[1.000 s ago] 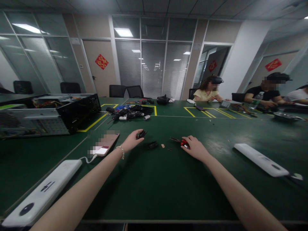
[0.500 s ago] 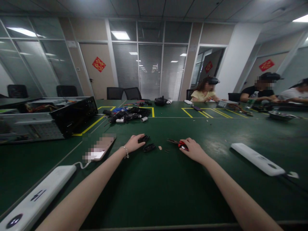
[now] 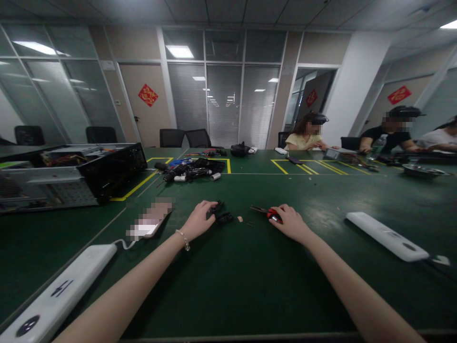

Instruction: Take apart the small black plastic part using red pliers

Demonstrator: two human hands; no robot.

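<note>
My left hand (image 3: 198,220) rests on the green table (image 3: 228,281) with its fingers closed on a small black part (image 3: 216,207). A second small black part (image 3: 224,218) lies just right of that hand, touching or nearly touching the fingertips. A tiny tan piece (image 3: 240,219) sits beside it. My right hand (image 3: 291,221) is closed on the red handles of a pair of pliers (image 3: 266,211), whose dark jaws point left along the table.
A phone (image 3: 150,222) on a white cable lies left of my left hand. White power strips lie at near left (image 3: 57,290) and at right (image 3: 387,236). An open computer case (image 3: 67,174) stands far left. Tools (image 3: 193,170) lie behind. Other people sit at the far right.
My left hand has come down toward the table and drawn nearer the second black part. My right hand has stayed on the pliers.
</note>
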